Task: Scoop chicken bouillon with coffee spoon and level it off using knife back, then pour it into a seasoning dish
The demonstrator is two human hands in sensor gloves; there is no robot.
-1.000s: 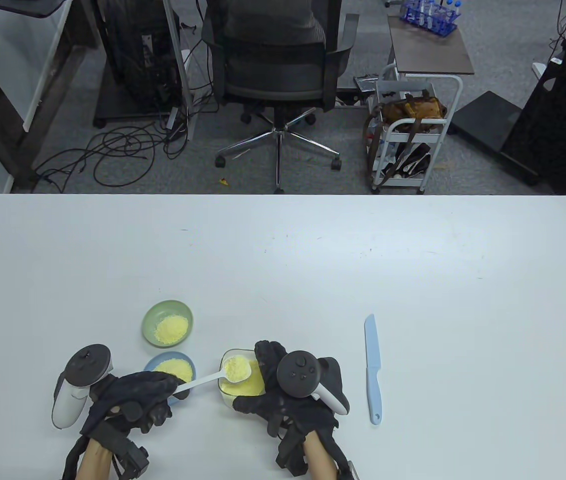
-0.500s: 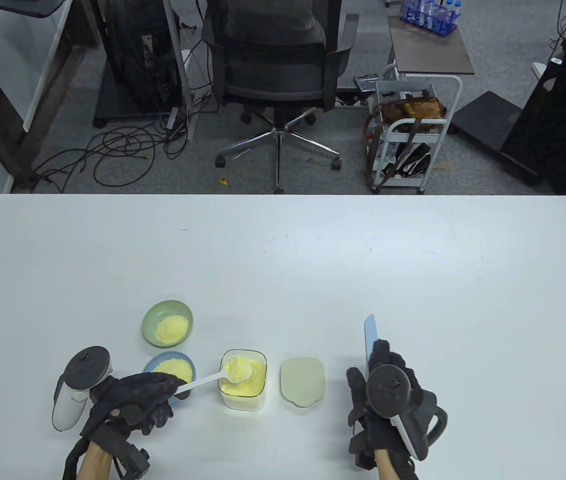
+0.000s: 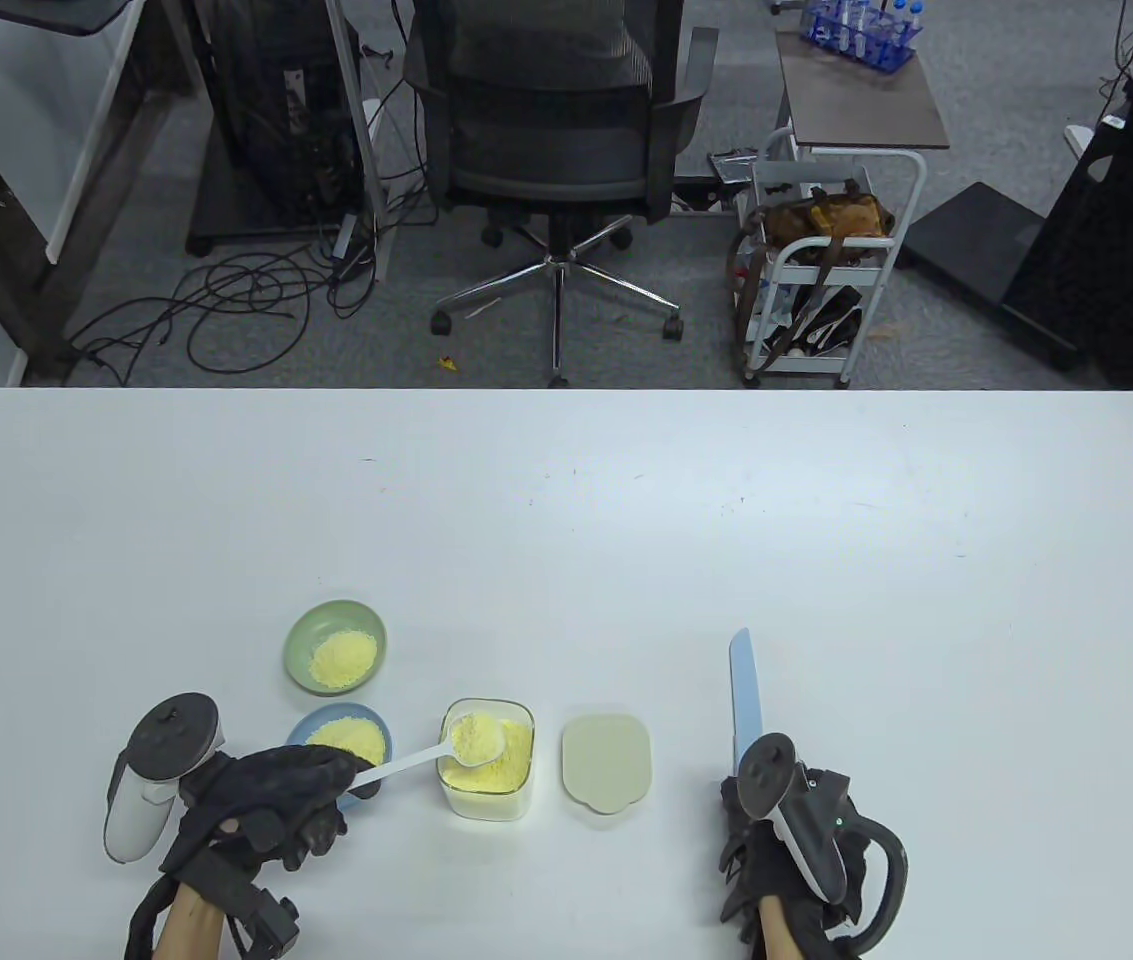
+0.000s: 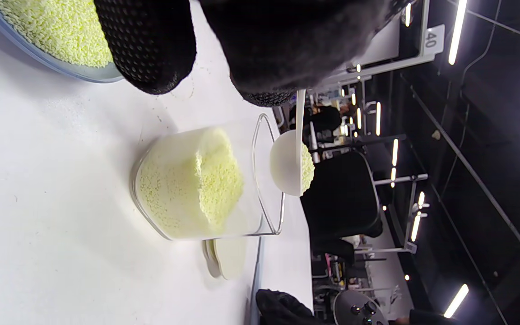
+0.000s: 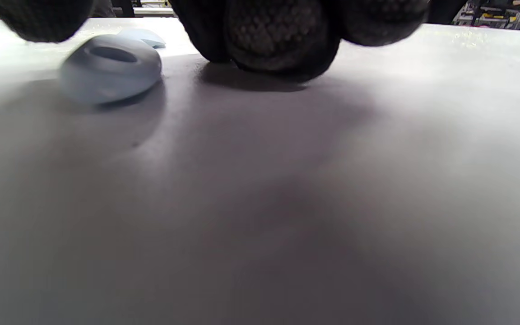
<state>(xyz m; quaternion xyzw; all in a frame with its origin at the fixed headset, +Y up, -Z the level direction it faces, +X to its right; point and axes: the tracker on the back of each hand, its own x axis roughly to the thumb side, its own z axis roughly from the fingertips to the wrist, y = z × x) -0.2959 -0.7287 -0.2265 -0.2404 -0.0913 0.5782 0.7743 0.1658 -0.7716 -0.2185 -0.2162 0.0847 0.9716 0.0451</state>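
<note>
My left hand (image 3: 271, 800) grips the handle of a white coffee spoon (image 3: 475, 738). Its bowl, heaped with yellow bouillon, hovers over the open clear container (image 3: 488, 790) of bouillon. In the left wrist view the spoon (image 4: 289, 162) hangs just above the container's rim (image 4: 266, 180). A light blue knife (image 3: 746, 690) lies flat to the right, blade pointing away. My right hand (image 3: 781, 850) sits over its handle. In the right wrist view the fingertips (image 5: 278, 40) touch the table beside the handle's end (image 5: 111, 67), with a gap between them and it.
A blue dish (image 3: 302, 733) and a green dish (image 3: 301, 628), both holding bouillon, stand left of the container. The container's pale lid (image 3: 606, 762) lies between container and knife. The table's front edge is just below both hands.
My right hand left the container, crossed right to the knife, then drew back over its handle, uncovering the lid. The left hand and heaped spoon stayed still.
</note>
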